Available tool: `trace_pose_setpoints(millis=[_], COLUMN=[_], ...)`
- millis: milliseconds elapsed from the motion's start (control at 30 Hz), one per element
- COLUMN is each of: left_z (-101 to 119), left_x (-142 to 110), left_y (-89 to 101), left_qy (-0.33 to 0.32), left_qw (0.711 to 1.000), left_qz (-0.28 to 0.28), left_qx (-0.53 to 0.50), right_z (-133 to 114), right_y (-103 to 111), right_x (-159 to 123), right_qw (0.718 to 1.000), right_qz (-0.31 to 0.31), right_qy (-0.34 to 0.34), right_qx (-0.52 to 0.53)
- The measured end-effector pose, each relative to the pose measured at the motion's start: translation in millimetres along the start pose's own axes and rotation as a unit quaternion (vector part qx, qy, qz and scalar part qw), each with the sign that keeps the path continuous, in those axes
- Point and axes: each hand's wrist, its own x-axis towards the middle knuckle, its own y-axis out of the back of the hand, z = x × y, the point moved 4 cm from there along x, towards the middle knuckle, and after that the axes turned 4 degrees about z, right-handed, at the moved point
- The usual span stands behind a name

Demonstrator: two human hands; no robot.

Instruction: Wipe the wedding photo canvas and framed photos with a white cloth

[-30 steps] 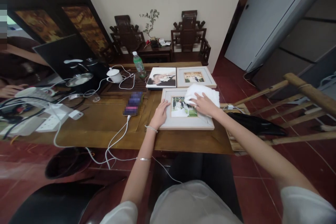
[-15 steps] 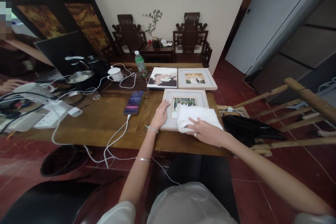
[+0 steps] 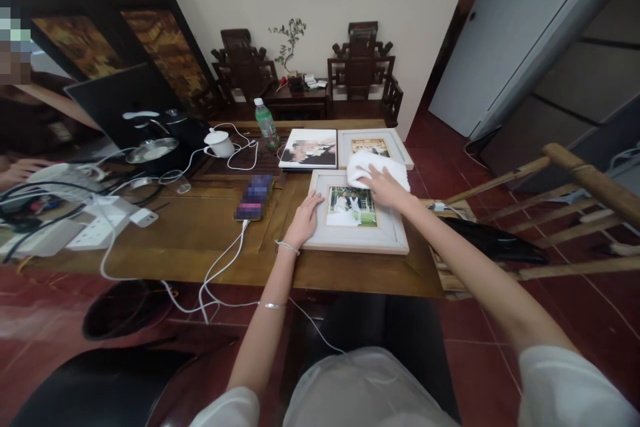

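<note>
A photo frame [image 3: 357, 239] with a pale wooden border lies flat near the table's front edge; its picture shows two people on grass. Holding its left border is my left hand [image 3: 305, 217], with the fingers over the edge and the thumb hidden. My right hand [image 3: 384, 188] is closed on a folded white cloth [image 3: 379, 163], pressing it over the frame's upper right corner. The cloth also reaches across the lower side of a second photo frame [image 3: 401, 147] behind. To that one's left lies a photo album [image 3: 320, 141] with a picture on its cover.
Left of the frame lies a charging phone [image 3: 254, 197] with white cables. Farther left are a power strip [image 3: 103, 221], a lidded white cup [image 3: 219, 144], a plastic bottle [image 3: 267, 123] and a laptop [image 3: 115, 103], beside a co-worker's arm. A bamboo chair [image 3: 520, 200] stands right of the table.
My right hand has slid the cloth away from me, from the frame's lower right to its upper right, uncovering the picture. My left hand has stayed on the left border.
</note>
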Motion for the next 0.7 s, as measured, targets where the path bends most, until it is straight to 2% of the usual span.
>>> trace_pose_setpoints(millis=[67, 133, 300, 467, 567, 633, 700], left_z=[-1, -1, 0, 1, 1, 1, 2], left_x=[0, 0, 0, 0, 0, 0, 0], left_y=[-0.3, -0.2, -0.3, -1.0, -0.8, -0.4, 0.0], left_qy=[0.002, 0.004, 0.000, 0.002, 0.004, 0.002, 0.000], left_qw=[1.000, 1.000, 1.000, 1.000, 1.000, 1.000, 1.000], left_qz=[-0.002, -0.001, 0.000, 0.009, 0.014, 0.012, 0.005], left_qx=[0.000, 0.002, 0.020, 0.014, 0.010, 0.014, 0.020], right_z=[4, -3, -48, -96, -118, -122, -112], right_y=[0, -7, -19, 2, 12, 9, 0], right_x=[8, 6, -30, -82, -100, -100, -90], right_qw=[1.000, 0.999, 0.998, 0.991, 0.983, 0.983, 0.988], right_qz=[0.010, -0.001, -0.054, -0.126, -0.139, -0.126, -0.104], right_qy=[-0.021, -0.027, -0.012, 0.033, 0.085, 0.097, 0.079], right_qx=[-0.013, -0.018, -0.008, 0.038, 0.079, 0.087, 0.082])
